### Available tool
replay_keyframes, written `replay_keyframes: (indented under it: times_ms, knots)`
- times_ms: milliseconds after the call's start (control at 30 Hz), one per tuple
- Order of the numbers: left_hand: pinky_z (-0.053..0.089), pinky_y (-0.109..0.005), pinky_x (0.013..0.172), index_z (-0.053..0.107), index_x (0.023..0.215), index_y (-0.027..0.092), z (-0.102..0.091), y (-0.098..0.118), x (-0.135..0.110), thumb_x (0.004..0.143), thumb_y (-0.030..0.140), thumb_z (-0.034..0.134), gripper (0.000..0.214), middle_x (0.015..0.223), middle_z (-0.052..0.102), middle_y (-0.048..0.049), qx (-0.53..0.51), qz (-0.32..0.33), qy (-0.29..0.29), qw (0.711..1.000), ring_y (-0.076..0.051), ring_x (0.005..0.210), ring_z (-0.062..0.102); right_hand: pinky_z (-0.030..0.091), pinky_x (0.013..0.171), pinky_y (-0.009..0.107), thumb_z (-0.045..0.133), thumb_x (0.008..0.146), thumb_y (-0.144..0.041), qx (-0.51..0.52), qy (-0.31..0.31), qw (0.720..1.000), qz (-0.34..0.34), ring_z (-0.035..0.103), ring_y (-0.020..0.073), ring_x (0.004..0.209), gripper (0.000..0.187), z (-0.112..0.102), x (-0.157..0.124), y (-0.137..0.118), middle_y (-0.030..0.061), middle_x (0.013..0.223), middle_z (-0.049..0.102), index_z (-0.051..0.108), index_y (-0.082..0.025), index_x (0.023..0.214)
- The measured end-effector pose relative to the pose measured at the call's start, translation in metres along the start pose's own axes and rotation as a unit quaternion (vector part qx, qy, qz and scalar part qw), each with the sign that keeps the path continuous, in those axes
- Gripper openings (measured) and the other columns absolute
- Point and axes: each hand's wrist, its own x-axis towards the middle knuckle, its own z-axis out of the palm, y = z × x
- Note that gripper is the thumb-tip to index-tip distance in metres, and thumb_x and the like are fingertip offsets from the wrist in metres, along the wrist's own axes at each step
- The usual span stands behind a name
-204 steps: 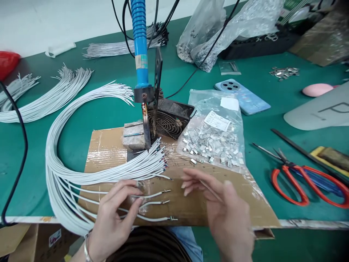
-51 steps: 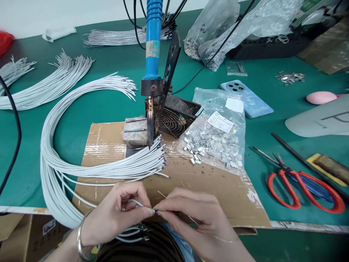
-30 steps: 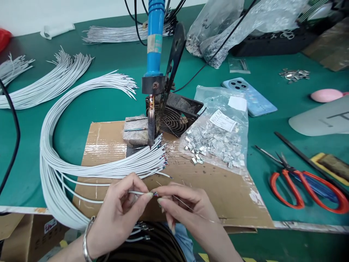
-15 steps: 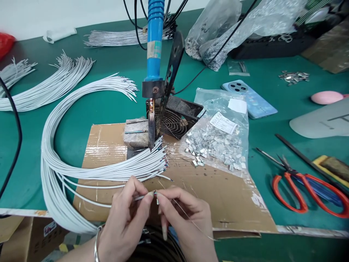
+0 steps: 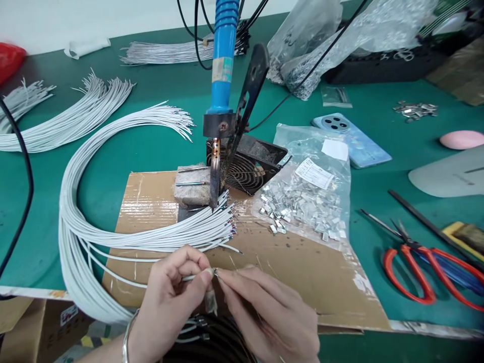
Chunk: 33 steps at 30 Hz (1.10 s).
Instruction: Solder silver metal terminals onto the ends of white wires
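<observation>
My left hand [image 5: 170,297] pinches the end of one thin white wire [image 5: 191,277] between thumb and forefinger, low over the front of the cardboard sheet [image 5: 287,272]. My right hand [image 5: 272,312] meets it from the right, its fingertips closed at the wire's stripped tip; what they hold there is too small to name. Just behind lies the fanned bundle of white wires [image 5: 113,237], its tips under the blue-handled soldering iron [image 5: 223,70] clamped upright. A plastic bag of small metal terminals [image 5: 302,201] lies to the right of the wire tips.
A small black fan [image 5: 245,169] sits behind the iron. Red-handled scissors [image 5: 419,262], a light blue phone [image 5: 351,141] and a pink object [image 5: 461,139] lie on the green table [image 5: 159,146] at right. More wire bundles [image 5: 71,118] lie at left; cardboard boxes stand under the table edge.
Both hands stayed together at the wire's tip, shifting slightly right. The right hand's fingers now stretch flatter toward the tip. The view drifted a little.
</observation>
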Motion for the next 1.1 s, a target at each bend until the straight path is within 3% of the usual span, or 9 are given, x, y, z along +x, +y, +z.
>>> replay_keyframes:
  times_ms: [100,200,333,433,567,700,867,1100]
  knots:
    - [0.022,-0.020,0.048,0.058,0.078,0.017,0.002,-0.003,0.000,0.086,0.056,0.072,0.042,0.057,0.046,0.0058,0.020,0.016,0.019,1.000,-0.008,0.052,0.029,0.059,0.068,0.023,0.068,0.084,0.003,-0.036,-0.061,0.997,-0.028,0.068,0.0147,0.066,0.028,-0.008,0.004,0.001,0.0069,0.079,0.075,0.076,-0.013,0.105]
    - [0.021,-0.021,0.048,0.059,0.079,0.017,0.004,-0.008,-0.002,0.090,0.050,0.068,0.035,0.057,0.047,0.0054,0.027,0.042,0.033,0.998,-0.008,0.052,0.028,0.056,0.060,0.022,0.068,0.087,-0.003,0.018,-0.081,0.995,0.058,0.067,0.0132,0.062,0.023,-0.007,0.004,0.000,0.0033,0.075,0.074,0.078,-0.019,0.101]
    - [0.018,-0.023,0.048,0.062,0.080,0.018,0.008,-0.009,-0.005,0.092,0.042,0.067,0.028,0.054,0.046,0.0058,0.059,0.063,0.084,0.993,-0.009,0.051,0.026,0.049,0.051,0.022,0.070,0.088,-0.013,0.110,0.009,0.974,0.199,0.063,0.0115,0.054,0.019,-0.002,0.004,-0.005,0.0002,0.069,0.072,0.083,-0.026,0.091]
    - [0.019,-0.024,0.047,0.064,0.079,0.018,0.011,-0.007,-0.006,0.091,0.035,0.068,0.021,0.055,0.048,0.0047,0.088,0.076,0.132,0.984,-0.010,0.051,0.028,0.046,0.047,0.020,0.074,0.086,-0.019,0.160,0.074,0.941,0.289,0.060,0.0099,0.048,0.012,0.002,0.005,-0.009,-0.0016,0.062,0.067,0.084,-0.027,0.085]
    - [0.026,-0.023,0.046,0.065,0.079,0.019,0.007,-0.006,-0.005,0.092,0.034,0.066,0.020,0.060,0.055,0.0019,0.120,0.096,0.120,0.981,-0.011,0.052,0.037,0.050,0.050,0.019,0.077,0.085,-0.029,0.214,0.116,0.894,0.377,0.061,0.0105,0.047,0.006,0.008,0.007,-0.013,-0.0024,0.054,0.067,0.080,-0.025,0.081]
    - [0.030,-0.022,0.045,0.065,0.081,0.020,0.001,-0.003,-0.003,0.094,0.033,0.064,0.018,0.065,0.060,-0.0004,0.146,0.091,0.081,0.982,-0.013,0.056,0.046,0.051,0.052,0.020,0.077,0.085,-0.028,0.222,0.118,0.895,0.368,0.061,0.0102,0.050,0.007,0.012,0.011,-0.015,-0.0017,0.059,0.066,0.083,-0.024,0.082]
    - [0.034,-0.021,0.046,0.064,0.078,0.020,0.003,0.001,-0.001,0.093,0.029,0.064,0.017,0.072,0.067,-0.0044,0.136,0.117,0.087,0.980,-0.018,0.070,0.059,0.045,0.049,0.020,0.077,0.083,-0.022,0.219,0.105,0.905,0.349,0.056,0.0078,0.051,0.010,0.014,0.013,-0.015,-0.0003,0.072,0.066,0.085,-0.027,0.084]
    - [0.038,-0.022,0.048,0.065,0.080,0.020,0.004,0.002,-0.001,0.093,0.024,0.064,0.014,0.076,0.070,-0.0043,0.141,0.133,0.082,0.978,-0.016,0.068,0.060,0.036,0.045,0.021,0.077,0.084,-0.024,0.198,0.081,0.912,0.350,0.048,0.0077,0.051,0.010,0.015,0.012,-0.014,0.0010,0.074,0.066,0.086,-0.029,0.087]
